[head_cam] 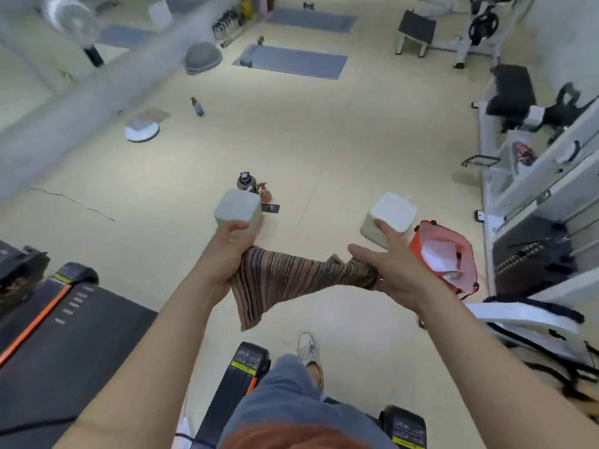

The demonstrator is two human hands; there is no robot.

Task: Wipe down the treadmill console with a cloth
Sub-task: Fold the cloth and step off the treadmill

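Observation:
A striped brown and pink cloth (278, 280) stretches between my two hands above the floor. My left hand (227, 254) grips its left end, and a corner hangs down below that hand. My right hand (385, 267) grips the bunched right end. A treadmill belt (58, 335) with an orange stripe lies at the lower left. The rear end of a second treadmill (249, 361) is under my legs. No console is in view.
Two white cube stools (238, 210) (393, 212) stand on the floor just beyond my hands. An orange bag (444, 257) sits to the right, a dark bottle (246, 182) ahead. White exercise machines (531, 196) line the right side. Grey mats (291, 61) lie far off.

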